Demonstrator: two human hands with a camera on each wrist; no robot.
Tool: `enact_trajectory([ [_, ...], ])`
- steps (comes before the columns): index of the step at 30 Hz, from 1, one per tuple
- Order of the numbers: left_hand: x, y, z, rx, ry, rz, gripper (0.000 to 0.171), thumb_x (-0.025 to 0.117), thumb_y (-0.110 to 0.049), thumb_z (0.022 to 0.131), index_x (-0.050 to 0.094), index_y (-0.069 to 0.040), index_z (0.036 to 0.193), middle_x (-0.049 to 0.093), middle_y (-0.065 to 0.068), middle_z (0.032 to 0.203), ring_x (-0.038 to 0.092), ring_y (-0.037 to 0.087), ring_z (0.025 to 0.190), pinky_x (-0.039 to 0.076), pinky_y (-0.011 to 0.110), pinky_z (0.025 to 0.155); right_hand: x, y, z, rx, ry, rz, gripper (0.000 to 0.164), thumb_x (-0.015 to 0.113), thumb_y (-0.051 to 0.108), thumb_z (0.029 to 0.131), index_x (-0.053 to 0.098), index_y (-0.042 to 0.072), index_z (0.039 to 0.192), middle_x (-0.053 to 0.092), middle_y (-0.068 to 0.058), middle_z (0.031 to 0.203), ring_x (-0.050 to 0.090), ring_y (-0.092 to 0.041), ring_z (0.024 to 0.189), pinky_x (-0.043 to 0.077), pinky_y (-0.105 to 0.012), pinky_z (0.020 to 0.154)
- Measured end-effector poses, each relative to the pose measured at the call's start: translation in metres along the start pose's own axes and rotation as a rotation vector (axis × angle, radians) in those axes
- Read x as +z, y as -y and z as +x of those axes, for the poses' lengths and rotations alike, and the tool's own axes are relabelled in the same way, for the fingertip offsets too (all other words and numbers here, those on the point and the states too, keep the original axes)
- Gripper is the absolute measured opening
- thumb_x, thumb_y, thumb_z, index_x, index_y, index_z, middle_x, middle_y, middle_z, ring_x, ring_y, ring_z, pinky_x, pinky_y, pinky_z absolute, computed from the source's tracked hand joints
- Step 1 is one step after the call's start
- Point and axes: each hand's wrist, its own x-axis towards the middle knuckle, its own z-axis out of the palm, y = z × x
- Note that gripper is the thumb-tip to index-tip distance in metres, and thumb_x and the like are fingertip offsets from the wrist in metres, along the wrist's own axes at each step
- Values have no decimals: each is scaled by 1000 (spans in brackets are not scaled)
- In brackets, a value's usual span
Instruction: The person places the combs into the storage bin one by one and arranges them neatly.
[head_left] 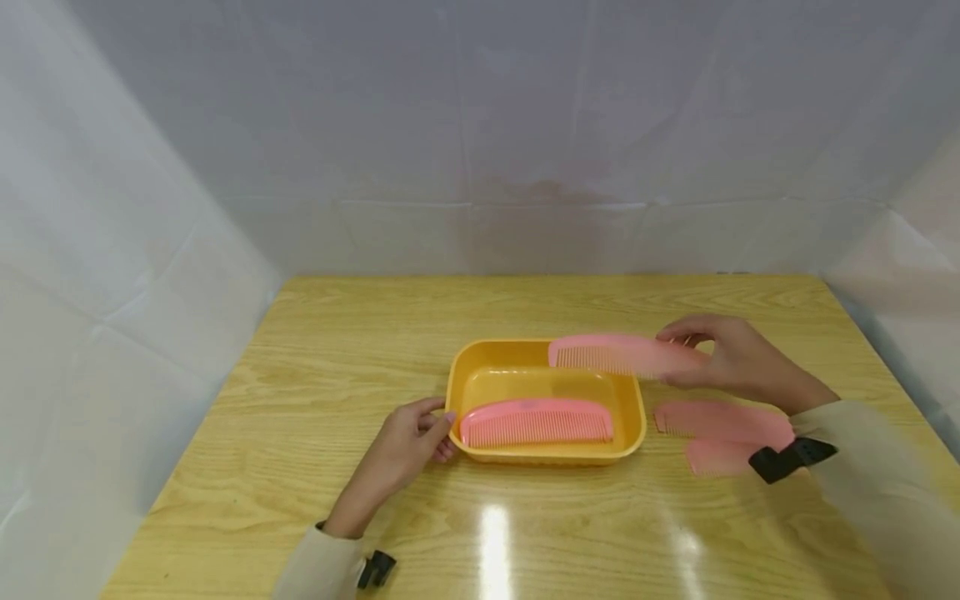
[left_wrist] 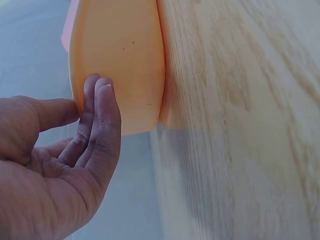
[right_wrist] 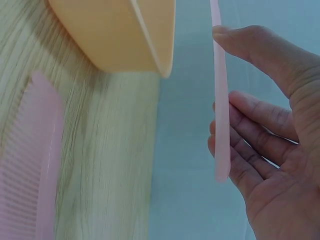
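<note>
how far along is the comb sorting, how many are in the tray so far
One pink comb already lies in the yellow tray. A second comb is in the right hand, held over the tray's far right corner, while the left hand steadies the tray's left end. Two more combs wait on the table.

The right hand (head_left: 738, 360) and its forearm cover part of the two pale pink plastic combs (head_left: 723, 421) lying on the wooden table, while the lifted pink plastic comb (head_left: 626, 354) is motion-blurred, its teeth indistinct.
</note>
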Motion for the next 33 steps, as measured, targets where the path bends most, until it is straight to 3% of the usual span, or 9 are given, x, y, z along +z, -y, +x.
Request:
enact_trajectory([
  [15,-1,-1,0,-5,0,-6,42,54,-10,106,49,9,144,71,7,84,69,26,75,63,39,67,41,24,28,-29,144,148,45,87,25,83,70,7,120,67,-6,119,59,-21,103,55,-41,86],
  [20,-2,-1,0,0,-1,-2,42,55,-10,106,49,9,143,70,7,84,69,26,75,63,39,66,56,31,35,-65,170,129,46,88,30,80,71,6,116,67,-5,114,60,-21,99,55,-41,84],
  [33,-2,0,-1,2,-3,3,43,55,-10,106,48,10,143,70,7,83,69,25,74,62,39,66,87,43,44,-59,262,79,50,89,26,79,69,1,118,67,-10,116,60,-25,103,56,-43,87],
])
